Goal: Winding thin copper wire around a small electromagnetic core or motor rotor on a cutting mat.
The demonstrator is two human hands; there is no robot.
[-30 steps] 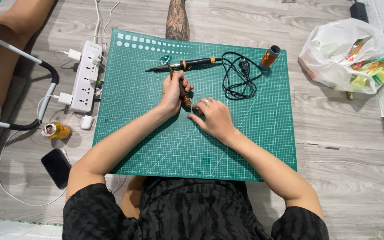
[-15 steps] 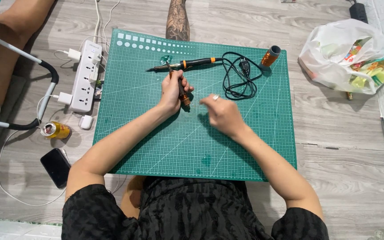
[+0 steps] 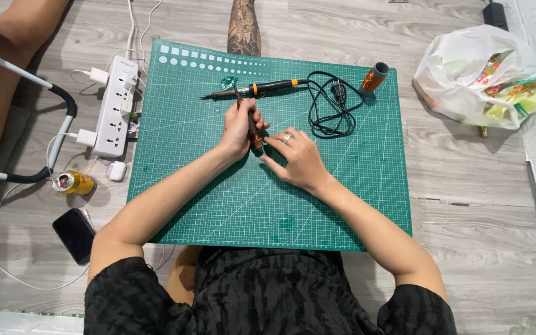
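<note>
Head view | left hand (image 3: 238, 127) grips small tool (image 3: 252, 127) | right hand (image 3: 298, 160) — fingers loosely spread — back beside it

head cam | 1 view only, worn on head, looks nearly straight down | mid range: both arms & hands mid-frame, green cutting mat (image 3: 317, 205) fills centre, wood floor (image 3: 479, 236) around all sides | person's black top along bottom edge | no 2nd view to overlap

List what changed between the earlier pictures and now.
The right hand, lifted off half a second ago, came back beside the small tool that the left hand grips. Soldering iron, coiled cord and wire spool stayed on the green mat.
</note>
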